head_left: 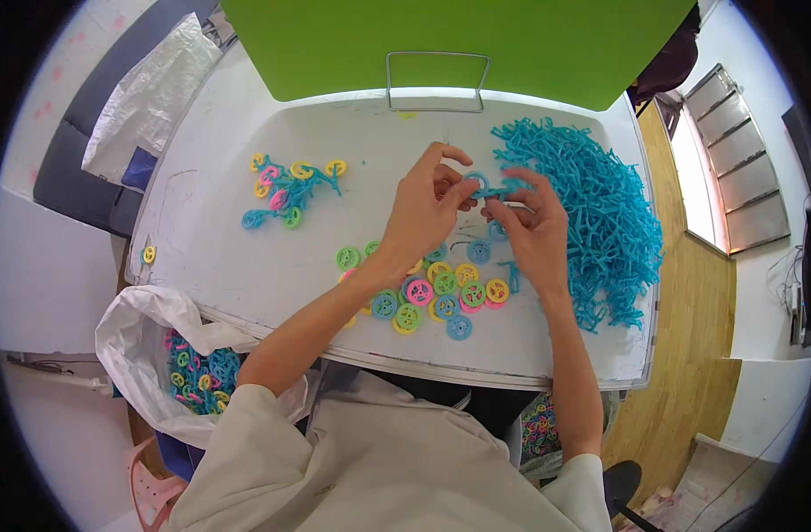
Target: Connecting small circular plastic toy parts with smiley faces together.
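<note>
Over the middle of the white table (206,239) my two hands meet, fingertips close together. Between the thumb and finger of my left hand (428,199) is a light blue plastic wheel (478,180). My right hand (531,226) pinches a teal forked plastic piece (510,188), which touches the wheel or lies right against it; their exact join is too small to make out. Below the hands lie loose spoked wheels (419,292) in pink, green, yellow and blue. A heap of teal forked pieces (600,213) spreads to the right of my right hand.
At the left of the table lies a small group of teal pieces with wheels on them (290,191). A white sack (140,324) of similar pieces stands at the near left edge. Behind the table rises a green panel (459,35) with a wire stand (437,82).
</note>
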Demonstrator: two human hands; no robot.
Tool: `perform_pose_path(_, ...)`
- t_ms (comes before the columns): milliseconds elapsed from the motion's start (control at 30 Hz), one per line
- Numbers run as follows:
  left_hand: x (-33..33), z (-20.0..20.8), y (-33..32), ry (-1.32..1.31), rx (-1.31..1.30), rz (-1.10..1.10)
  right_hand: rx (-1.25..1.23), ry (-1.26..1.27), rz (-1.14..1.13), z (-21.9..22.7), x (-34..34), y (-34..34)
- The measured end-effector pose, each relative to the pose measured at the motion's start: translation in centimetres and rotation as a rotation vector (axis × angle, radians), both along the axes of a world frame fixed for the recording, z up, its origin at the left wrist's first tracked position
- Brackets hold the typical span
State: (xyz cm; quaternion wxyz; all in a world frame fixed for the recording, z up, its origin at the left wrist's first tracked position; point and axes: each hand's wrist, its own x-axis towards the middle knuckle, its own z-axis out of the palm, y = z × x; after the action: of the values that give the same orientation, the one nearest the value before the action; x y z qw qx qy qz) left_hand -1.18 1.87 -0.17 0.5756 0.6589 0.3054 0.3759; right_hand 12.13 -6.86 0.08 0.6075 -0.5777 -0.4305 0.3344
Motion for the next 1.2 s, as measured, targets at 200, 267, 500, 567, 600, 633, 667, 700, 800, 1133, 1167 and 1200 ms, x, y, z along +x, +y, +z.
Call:
perform_pose_path(200,0.1,-0.3,-0.1,-0.052,-0.093,-0.053,-0.077,-0.105,-0.102,-0.4,0.1,0.1)
perform_pose_path(267,0.2,-0.4,-0.2,-0.126,-0.152,-0.055,-0.080,-0.061,-0.096,-0.7,0.0,0.2)
perform_pose_path(500,0.2,0.1,-0.7,-0.135,-0.239,-0.029,-0.060,0.082,-0.081,-1.1,0.1,0.4)
perform_pose_path(567,0.3,-0.1,-0.7,-0.123,-0.184,-0.020,-0.070,0.060,-0.092,-1.1,0.0,0.3)
perform_pose_path(600,0.3,-0.1,-0.8,-0.124,-0.184,-0.018,-0.079,0.039,-0.104,-1.0,-0.2,0.3)
perform_pose_path(633,0.3,-0.2,-1.0,-0.117,-0.143,0.003,-0.079,0.039,-0.102,-1.0,-0.3,0.3)
perform_pose_path(667,0.4,-0.2,-1.2,-0.110,-0.102,0.025,-0.088,0.049,-0.131,-0.9,-0.5,0.3)
perform_pose_path(700,0.4,-0.2,-1.3,-0.111,-0.102,0.027,-0.096,0.060,-0.160,-0.9,-0.6,0.3)
perform_pose_path(800,0.6,-0.2,-1.4,-0.096,-0.102,0.057,-0.081,0.012,-0.222,-0.4,-1.3,0.2)
perform_pose_path(1133,0.6,-0.4,-1.3,-0.154,-0.151,0.063,0.036,-0.099,-0.284,-1.6,-1.2,0.4)
perform_pose_path(1167,0.4,-0.4,-0.9,-0.106,-0.133,0.031,0.053,-0.185,-0.252,-1.5,-1.1,0.3)
perform_pose_path(1200,0.3,-0.5,-0.5,-0.105,-0.134,0.031,0.069,-0.271,-0.219,-1.3,-1.0,0.1)
